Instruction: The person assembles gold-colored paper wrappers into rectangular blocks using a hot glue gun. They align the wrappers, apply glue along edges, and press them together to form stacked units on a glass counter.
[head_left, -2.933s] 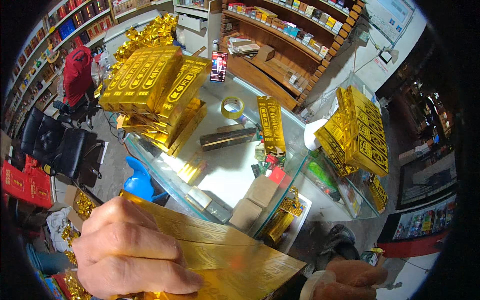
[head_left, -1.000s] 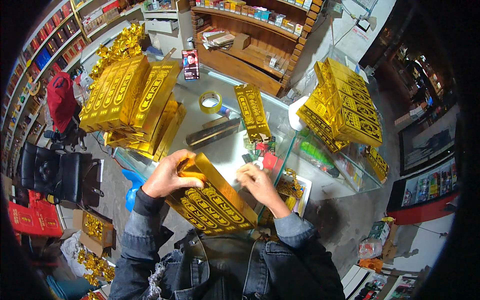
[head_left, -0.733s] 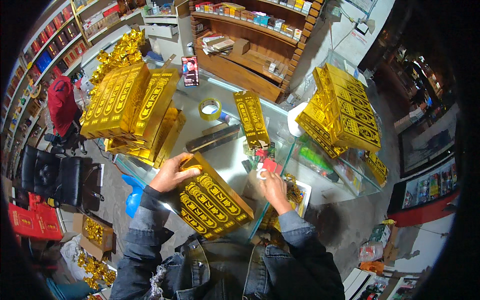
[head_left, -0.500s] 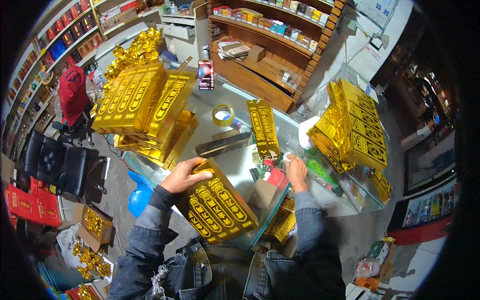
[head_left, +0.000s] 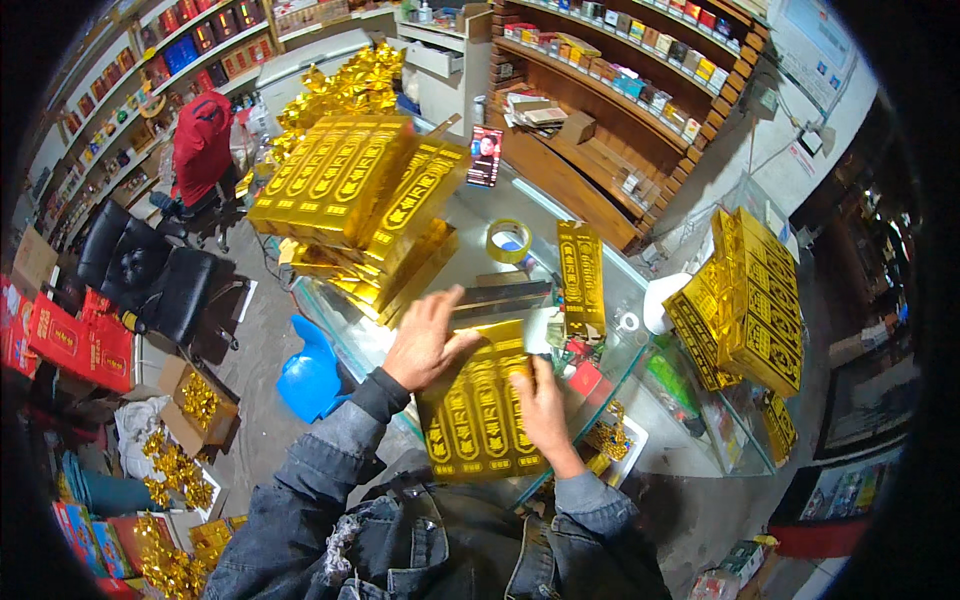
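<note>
A flat gold package [head_left: 472, 425] with dark raised lettering lies in front of me at the counter's near edge. My left hand [head_left: 430, 345] rests at its far left corner, fingers stretched out and the thumb over the gold surface. At the right edge my right hand [head_left: 543, 412] grips the package, thumb on top and the other fingers mostly hidden. Just beyond are a dark bar-shaped piece [head_left: 505, 300], a single narrow gold box [head_left: 580, 275] and a wide roll of yellowish tape [head_left: 509, 241]. A small white ring [head_left: 627, 321] lies right of the narrow box.
Stacked gold packages [head_left: 335, 180] stand on the left of the glass counter [head_left: 640, 270], others [head_left: 760, 300] on the right. A lit phone [head_left: 484, 157] stands at the back. Red and green items lie by my right hand. A blue plastic piece [head_left: 310, 375] and black chair [head_left: 150, 265] are left.
My right hand has come from the small things on the counter to the package's right edge. My left hand has loosened its grip and straightened its fingers. The package has turned more upright in view.
</note>
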